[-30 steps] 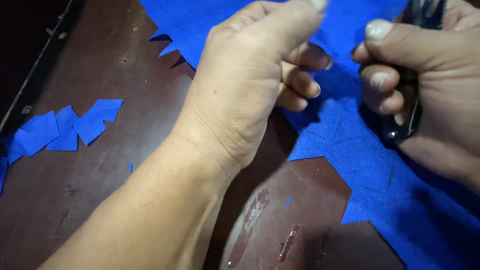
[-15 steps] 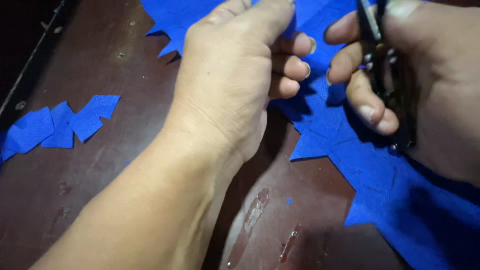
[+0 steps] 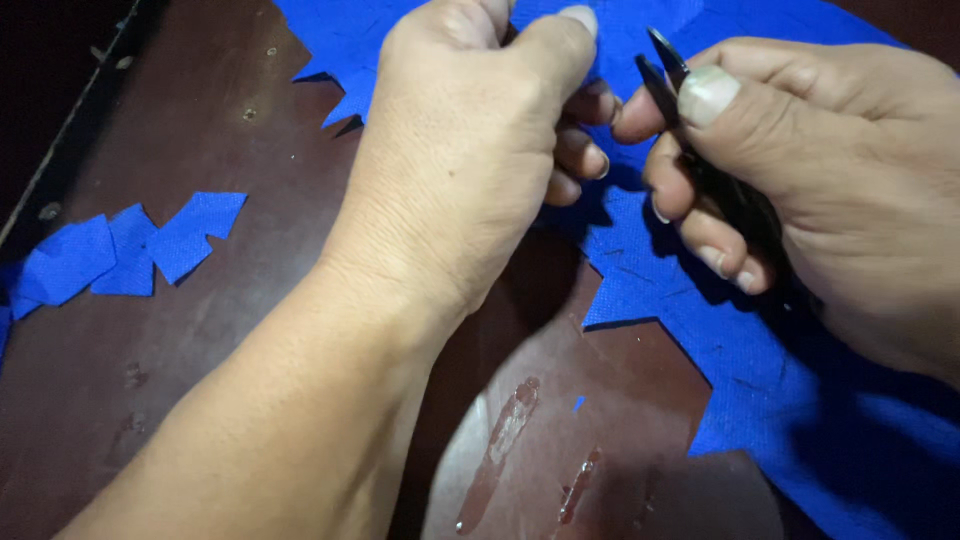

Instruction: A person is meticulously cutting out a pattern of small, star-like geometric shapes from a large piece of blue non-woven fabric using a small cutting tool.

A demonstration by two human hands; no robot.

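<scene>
The right hand [image 3: 830, 190] grips black scissors [image 3: 700, 160], tips pointing up-left, while the left hand [image 3: 470, 150] pinches blue cloth [image 3: 760, 360].

Blue woven-textured fabric sheet [image 3: 780, 390]; black scissors [image 3: 700, 150]; dark reddish-brown scuffed table [image 3: 200, 330]; blue cut scraps [image 3: 130, 250] at 9 o'clock.

Scissors [image 3: 700, 150] mostly hidden inside right hand [image 3: 830, 190]; blue fabric [image 3: 800, 400] cut off at top and right edges, partly covered by left hand [image 3: 470, 150].

A craft workbench: worn wooden table [image 3: 250, 330], blue fabric offcuts [image 3: 120, 250]
</scene>
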